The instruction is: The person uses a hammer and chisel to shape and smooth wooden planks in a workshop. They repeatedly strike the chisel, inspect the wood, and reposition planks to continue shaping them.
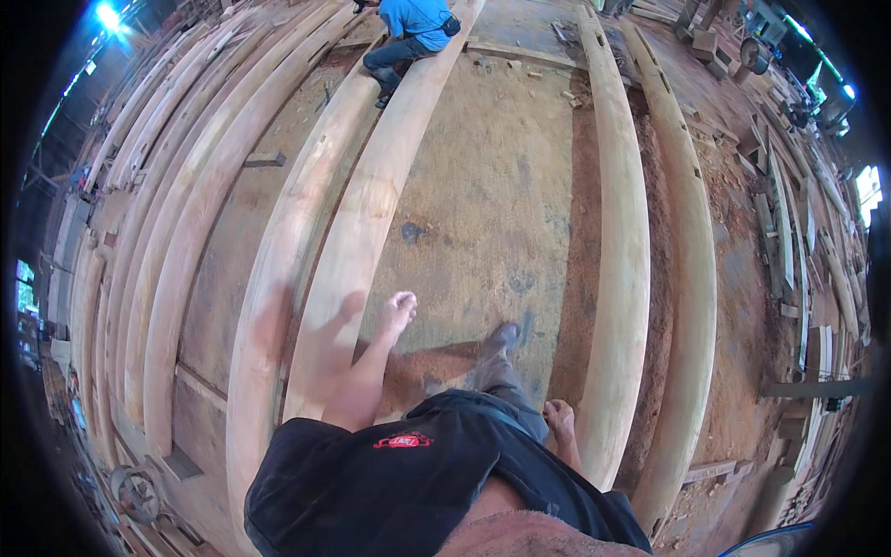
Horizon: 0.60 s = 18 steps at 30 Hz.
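My left hand is held out in front of my body, above the floor and just right of a long, pale, smooth-shaved timber log. Its fingers are loosely curled, and nothing shows in them. Low at my right side, my right hand hangs beside my hip with its fingers bent in and no object visible. It is nearest to another long pale log and appears apart from it. One of my boots is forward on the floor between the logs.
A person in a blue shirt sits on the logs ahead at the left. A second log with cut slots runs along the right. More long logs lie at the left. Wood scraps and stacked boards are at the far right.
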### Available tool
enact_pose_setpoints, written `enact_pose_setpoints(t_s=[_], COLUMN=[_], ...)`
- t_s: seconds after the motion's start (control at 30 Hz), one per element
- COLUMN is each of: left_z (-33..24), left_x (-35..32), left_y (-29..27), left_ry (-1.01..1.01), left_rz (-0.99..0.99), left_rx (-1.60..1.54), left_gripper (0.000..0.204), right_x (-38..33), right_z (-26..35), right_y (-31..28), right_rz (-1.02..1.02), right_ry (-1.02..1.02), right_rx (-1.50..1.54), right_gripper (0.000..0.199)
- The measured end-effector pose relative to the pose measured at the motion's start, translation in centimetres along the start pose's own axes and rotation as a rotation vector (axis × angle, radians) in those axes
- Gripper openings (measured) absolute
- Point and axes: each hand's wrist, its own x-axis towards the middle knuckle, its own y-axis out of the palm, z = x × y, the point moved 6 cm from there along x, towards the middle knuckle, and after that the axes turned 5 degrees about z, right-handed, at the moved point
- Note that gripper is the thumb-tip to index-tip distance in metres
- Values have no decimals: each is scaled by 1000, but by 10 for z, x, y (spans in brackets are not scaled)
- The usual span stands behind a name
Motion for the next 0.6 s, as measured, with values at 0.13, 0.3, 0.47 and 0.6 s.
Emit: enact_pose_setpoints(t_s=[0.13, 0.3, 0.47, 0.6], left_z=[27, 62, 16, -41], left_x=[41, 47, 132, 263], left_y=[38, 46, 79, 112], left_ry=[34, -457, -580, -529], left_rz=[174, 159, 31, -80], left_rx=[195, 406, 90, -51], left_gripper=[26, 27, 28, 33], right_x=[71, 200, 380, 515], right_z=[46, 120, 286, 447], right_y=[-24, -69, -89, -78], right_rz=[15, 54, 28, 55], right_ry=[54, 79, -72, -189], right_rx=[-230, -59, -224, -124], right_gripper=[29, 32, 34, 34])
